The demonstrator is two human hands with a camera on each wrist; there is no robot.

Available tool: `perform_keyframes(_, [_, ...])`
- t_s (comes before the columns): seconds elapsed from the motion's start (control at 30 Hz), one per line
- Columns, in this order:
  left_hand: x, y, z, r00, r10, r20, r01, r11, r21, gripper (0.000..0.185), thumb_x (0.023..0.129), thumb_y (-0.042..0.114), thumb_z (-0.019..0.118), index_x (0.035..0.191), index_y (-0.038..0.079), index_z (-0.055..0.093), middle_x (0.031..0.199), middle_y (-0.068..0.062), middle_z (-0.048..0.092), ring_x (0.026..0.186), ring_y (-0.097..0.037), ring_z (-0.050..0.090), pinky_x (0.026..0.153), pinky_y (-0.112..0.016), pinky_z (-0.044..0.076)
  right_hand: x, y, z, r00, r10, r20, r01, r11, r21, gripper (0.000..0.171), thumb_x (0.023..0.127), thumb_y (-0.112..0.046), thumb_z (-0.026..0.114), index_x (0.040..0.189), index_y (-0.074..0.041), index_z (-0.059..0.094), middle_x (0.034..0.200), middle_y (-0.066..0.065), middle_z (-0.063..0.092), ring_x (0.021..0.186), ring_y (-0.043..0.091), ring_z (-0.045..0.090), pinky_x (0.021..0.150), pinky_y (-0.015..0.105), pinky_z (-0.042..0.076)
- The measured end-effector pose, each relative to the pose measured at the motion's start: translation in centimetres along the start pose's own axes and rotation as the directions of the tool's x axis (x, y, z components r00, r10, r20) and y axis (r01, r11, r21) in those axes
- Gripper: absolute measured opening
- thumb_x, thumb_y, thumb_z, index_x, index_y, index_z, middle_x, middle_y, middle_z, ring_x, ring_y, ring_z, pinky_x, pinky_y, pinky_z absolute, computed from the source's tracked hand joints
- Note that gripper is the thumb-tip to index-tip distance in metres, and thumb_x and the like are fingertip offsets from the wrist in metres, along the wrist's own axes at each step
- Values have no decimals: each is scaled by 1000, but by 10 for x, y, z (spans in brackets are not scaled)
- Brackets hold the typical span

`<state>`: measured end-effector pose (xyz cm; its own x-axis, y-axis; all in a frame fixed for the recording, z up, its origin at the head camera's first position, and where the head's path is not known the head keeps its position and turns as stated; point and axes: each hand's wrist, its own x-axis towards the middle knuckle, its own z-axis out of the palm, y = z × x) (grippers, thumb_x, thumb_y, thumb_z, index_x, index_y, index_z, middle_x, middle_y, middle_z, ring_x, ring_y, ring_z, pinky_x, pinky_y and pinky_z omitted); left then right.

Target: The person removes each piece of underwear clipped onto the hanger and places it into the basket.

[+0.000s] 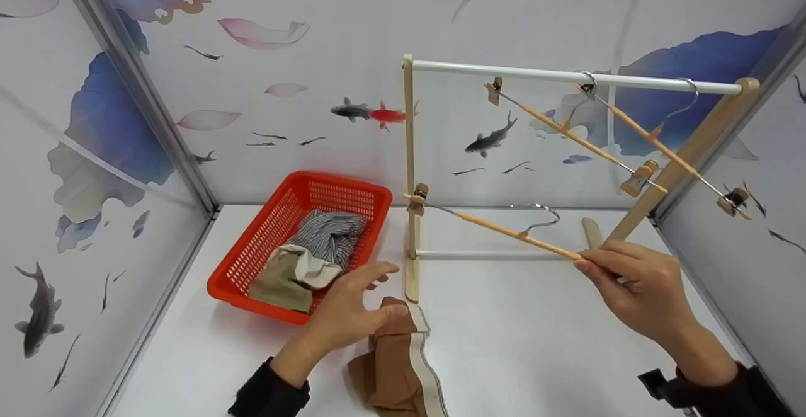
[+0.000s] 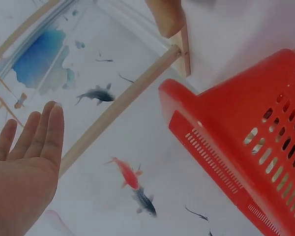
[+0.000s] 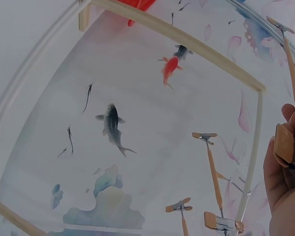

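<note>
My right hand pinches one end of a wooden clip hanger, held low and slanted in front of the rack; its clip shows against my fingers in the right wrist view. My left hand is open, fingers straight, and rests on a brown garment with a pale waistband, lying on the white table by the rack's foot. In the left wrist view the open left palm shows, with the red basket beside it.
A wooden drying rack with a white top rail stands mid-table; two more clip hangers hang on it. The red basket at the left holds striped and beige clothes. Printed walls close in on three sides.
</note>
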<state>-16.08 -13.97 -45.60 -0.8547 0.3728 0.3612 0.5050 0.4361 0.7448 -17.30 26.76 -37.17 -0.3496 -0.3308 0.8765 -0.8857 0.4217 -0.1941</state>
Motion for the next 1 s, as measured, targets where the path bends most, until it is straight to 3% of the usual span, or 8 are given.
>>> perform_keyframes(0.23, [-12, -10, 15, 992, -71, 104, 56, 989, 139, 76, 88, 54, 81, 150, 17, 58, 158, -7, 50, 145, -31, 47, 113, -61, 41, 0, 4, -3, 999, 41, 5, -41, 998, -40, 51, 104, -37, 66, 81, 8, 76, 65, 4, 60, 53, 3, 46, 47, 13, 37])
perform_keyframes(0.43, [-24, -24, 33, 967, -151, 206, 98, 964, 245, 88, 82, 53, 84, 158, 23, 49, 171, -4, 29, 151, -35, 35, 116, -65, 34, 4, 7, -2, 999, 42, -31, -44, 996, -72, 53, 104, -38, 66, 81, 9, 76, 64, 6, 62, 51, 4, 45, 46, 12, 35])
perform_keyframes(0.63, [-36, -38, 45, 951, -183, 250, 92, 937, 338, 100, 76, 59, 87, 160, 24, 46, 171, -8, 28, 152, -36, 34, 119, -62, 32, 9, 11, -1, 998, 46, -42, -51, 990, -135, 55, 105, -40, 64, 82, 9, 77, 64, 8, 65, 49, 5, 44, 45, 13, 33])
perform_keyframes(0.77, [-44, -44, 54, 943, -189, 274, 97, 943, 318, 102, 74, 60, 88, 159, 22, 47, 170, -12, 28, 153, -37, 31, 120, -62, 30, 11, 12, -1, 995, 85, -48, -92, 983, -162, 56, 105, -43, 63, 85, 7, 79, 65, 5, 66, 51, 4, 43, 46, 13, 32])
perform_keyframes(0.87, [-50, -48, 62, 942, -176, 286, 84, 948, 307, 103, 70, 58, 91, 157, 20, 50, 170, -13, 29, 154, -38, 29, 120, -63, 28, 13, 11, -1, 993, 105, -60, -114, 978, -175, 46, 103, -37, 67, 87, 5, 80, 65, 3, 66, 53, 3, 42, 48, 14, 31])
perform_keyframes(1.0, [-55, -55, 70, 948, -124, 292, 12, 934, 358, 105, 66, 59, 93, 155, 18, 52, 167, -16, 34, 153, -40, 31, 119, -61, 32, 17, 11, 0, 991, 114, -63, -125, 969, -212, 16, 90, -12, 76, 86, 3, 81, 66, 2, 66, 55, 3, 44, 49, 14, 32])
